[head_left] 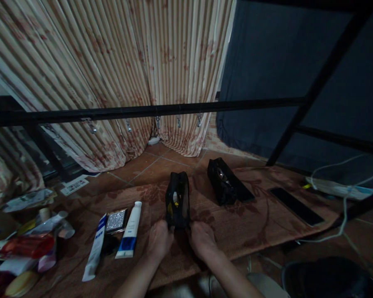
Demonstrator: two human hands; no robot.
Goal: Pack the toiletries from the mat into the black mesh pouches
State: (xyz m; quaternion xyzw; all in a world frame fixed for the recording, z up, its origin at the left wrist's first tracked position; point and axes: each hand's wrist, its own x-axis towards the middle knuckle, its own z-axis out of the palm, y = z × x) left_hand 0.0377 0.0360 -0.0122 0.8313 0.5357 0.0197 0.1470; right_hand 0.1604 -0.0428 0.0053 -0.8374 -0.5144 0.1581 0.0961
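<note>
A small black zip pouch stands upright on the brown patterned cloth, its top parted. Inside I make out something pale and something yellow. My left hand is closed at the pouch's near left corner. On the near right corner, my right hand is closed too. The fingertips of both are partly hidden. Beyond and to the right lies a second black pouch, also unzipped, with shiny items in it. Left of my hands are a white and blue tube, a glittery square compact and another flattened tube.
Loose toiletries, including a red bottle, are heaped at the far left. A dark flat panel and a white cable lie on the right. A black metal rail crosses in front of striped curtains.
</note>
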